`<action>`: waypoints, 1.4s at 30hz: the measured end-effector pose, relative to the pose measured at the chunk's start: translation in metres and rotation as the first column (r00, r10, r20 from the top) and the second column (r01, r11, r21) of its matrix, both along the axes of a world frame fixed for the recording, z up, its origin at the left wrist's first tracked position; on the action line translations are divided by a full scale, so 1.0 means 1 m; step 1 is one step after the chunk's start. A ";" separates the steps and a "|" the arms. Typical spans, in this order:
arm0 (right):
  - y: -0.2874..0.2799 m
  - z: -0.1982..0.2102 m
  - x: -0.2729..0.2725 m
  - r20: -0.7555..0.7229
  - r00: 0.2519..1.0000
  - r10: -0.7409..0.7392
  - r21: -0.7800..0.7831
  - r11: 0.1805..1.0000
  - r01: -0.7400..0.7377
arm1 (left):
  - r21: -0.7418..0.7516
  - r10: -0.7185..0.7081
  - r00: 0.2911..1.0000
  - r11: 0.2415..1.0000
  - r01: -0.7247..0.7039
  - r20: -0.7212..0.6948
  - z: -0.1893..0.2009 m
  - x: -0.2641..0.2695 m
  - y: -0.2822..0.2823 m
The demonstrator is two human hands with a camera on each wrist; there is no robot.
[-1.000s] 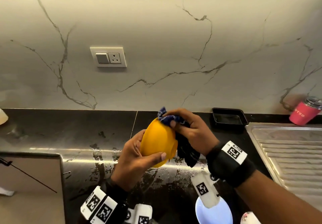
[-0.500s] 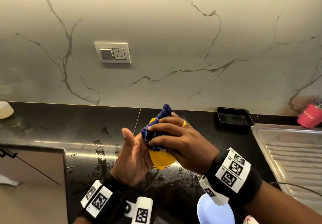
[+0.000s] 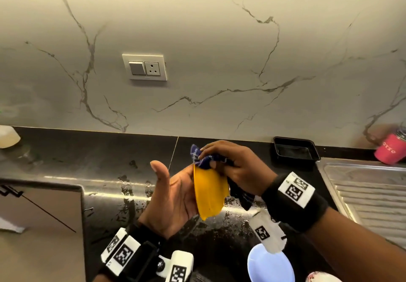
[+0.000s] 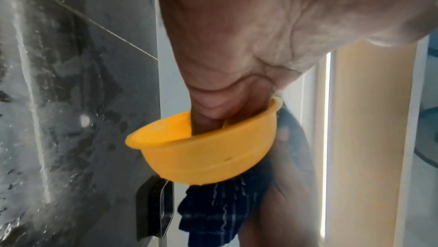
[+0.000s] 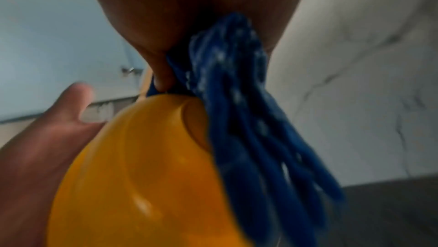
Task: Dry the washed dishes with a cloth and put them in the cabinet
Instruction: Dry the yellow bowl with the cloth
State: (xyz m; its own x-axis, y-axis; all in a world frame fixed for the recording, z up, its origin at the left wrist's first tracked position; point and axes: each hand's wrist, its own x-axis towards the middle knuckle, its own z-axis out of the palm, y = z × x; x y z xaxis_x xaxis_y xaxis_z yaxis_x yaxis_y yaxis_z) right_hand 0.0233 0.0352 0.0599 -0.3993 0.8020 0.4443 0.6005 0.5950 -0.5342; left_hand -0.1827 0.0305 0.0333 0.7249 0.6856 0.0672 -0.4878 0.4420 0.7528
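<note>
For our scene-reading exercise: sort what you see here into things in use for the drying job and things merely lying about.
In use:
yellow bowl
blue cloth
left hand
right hand

Lying about:
black tray
pink tumbler
wall socket

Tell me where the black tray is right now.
In the head view the black tray sits on the dark counter against the marble wall, right of the hands, just left of the steel draining board.
</note>
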 end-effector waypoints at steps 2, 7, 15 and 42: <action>-0.003 -0.001 -0.001 0.016 1.000 -0.019 0.023 1.000 0.019 | -0.007 0.014 1.000 1.000 -0.014 0.020 0.001 0.003 -0.001; -0.031 -0.015 -0.011 0.389 0.903 0.179 0.317 0.895 -0.314 | -0.119 0.127 0.987 0.986 -0.115 0.103 0.001 -0.002 0.008; -0.025 -0.008 -0.009 0.425 0.905 0.008 0.460 0.859 -0.224 | -0.003 0.120 0.993 0.993 -0.120 0.006 0.011 0.003 0.019; 0.008 0.010 0.017 -0.311 0.941 -0.133 -0.055 0.991 0.122 | 0.306 0.277 0.937 0.929 -0.206 -0.211 0.002 0.009 0.016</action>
State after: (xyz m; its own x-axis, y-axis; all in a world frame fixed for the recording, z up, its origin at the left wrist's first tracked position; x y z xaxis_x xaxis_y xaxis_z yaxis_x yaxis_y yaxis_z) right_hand 0.0402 0.0434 0.0702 -0.1378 0.8538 0.5020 0.4695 0.5025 -0.7260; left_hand -0.1740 0.0468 0.0349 0.5574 0.8216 0.1195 -0.3366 0.0920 0.9371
